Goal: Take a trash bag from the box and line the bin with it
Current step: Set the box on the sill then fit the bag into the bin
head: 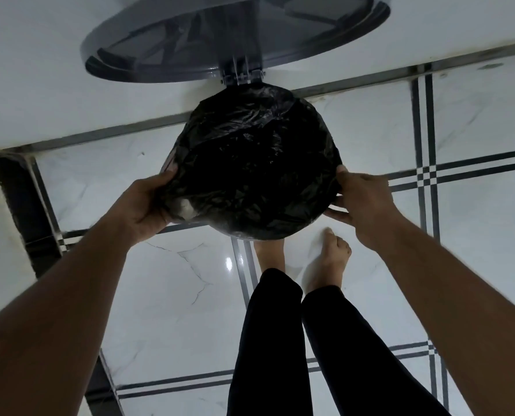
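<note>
No brand, label or writing readable anywhere in this shot, fyi.

Looking straight down. Black trash bag is stretched over the round mouth of the bin, covering pretty much the whole rim; only a thin grey sliver of the bin shows at the left edge, and a pale patch shows through the plastic near the lower left. Grey lid is flipped up on its hinge at the far side, top edge cut off by the frame.

Left hand is clamped on the bag at the left side of the rim, thumb on top, fingers curled under w/ plastic pinched. Right hand is on the opposite side, thumb tip touching the bag edge, fingers reaching under the rim; can't tell if it's actually gripping plastic or just pressing against it.

Bin body is hidden below the bag. Bare feet and black trousers sit just below the bin, on a white tile floor w/ dark stripe lines. The box isn't visible here.
</note>
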`<action>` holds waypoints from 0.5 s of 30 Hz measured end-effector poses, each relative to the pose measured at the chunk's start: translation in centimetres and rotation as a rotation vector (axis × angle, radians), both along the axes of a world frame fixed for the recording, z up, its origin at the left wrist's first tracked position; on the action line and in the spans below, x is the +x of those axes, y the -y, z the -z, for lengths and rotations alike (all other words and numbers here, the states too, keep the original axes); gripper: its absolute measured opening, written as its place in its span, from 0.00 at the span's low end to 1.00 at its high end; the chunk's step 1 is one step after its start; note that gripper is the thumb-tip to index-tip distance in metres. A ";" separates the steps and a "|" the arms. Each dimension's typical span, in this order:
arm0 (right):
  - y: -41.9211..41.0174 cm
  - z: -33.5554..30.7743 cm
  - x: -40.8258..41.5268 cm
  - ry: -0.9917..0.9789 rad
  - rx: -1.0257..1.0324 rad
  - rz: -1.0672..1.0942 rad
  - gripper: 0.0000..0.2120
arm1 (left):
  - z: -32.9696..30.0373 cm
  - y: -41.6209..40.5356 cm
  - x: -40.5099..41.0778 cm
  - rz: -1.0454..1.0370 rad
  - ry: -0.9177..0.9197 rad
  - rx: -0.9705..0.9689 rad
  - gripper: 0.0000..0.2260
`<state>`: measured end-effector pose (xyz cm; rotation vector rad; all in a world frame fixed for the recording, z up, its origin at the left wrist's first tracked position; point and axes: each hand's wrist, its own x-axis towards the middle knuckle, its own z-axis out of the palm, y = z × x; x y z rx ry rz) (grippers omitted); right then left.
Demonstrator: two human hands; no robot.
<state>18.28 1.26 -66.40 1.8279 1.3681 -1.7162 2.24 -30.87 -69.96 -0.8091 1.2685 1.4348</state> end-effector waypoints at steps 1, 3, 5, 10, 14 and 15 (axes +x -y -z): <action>0.3 0.1 0.2 -0.002 0.005 0.029 0.19 | 0.3 0.3 0.4 -0.023 0.029 -0.036 0.18; 0.7 0.2 0.4 -0.002 0.002 0.063 0.18 | 0.8 0.9 1.2 -0.037 0.078 -0.089 0.17; 0.8 0.7 0.6 0.023 0.010 0.058 0.20 | 1.4 1.2 2.0 -0.061 0.100 -0.120 0.15; 0.8 1.6 1.6 0.065 0.148 -0.180 0.25 | 2.0 0.7 4.3 -0.057 0.124 -0.217 0.11; 0.9 1.9 2.8 0.000 0.088 -0.140 0.18 | 1.3 0.2 6.5 -0.030 0.095 -0.176 0.13; 1.0 2.1 3.3 0.000 0.075 -0.149 0.18 | 1.3 0.2 7.0 -0.020 0.090 -0.169 0.12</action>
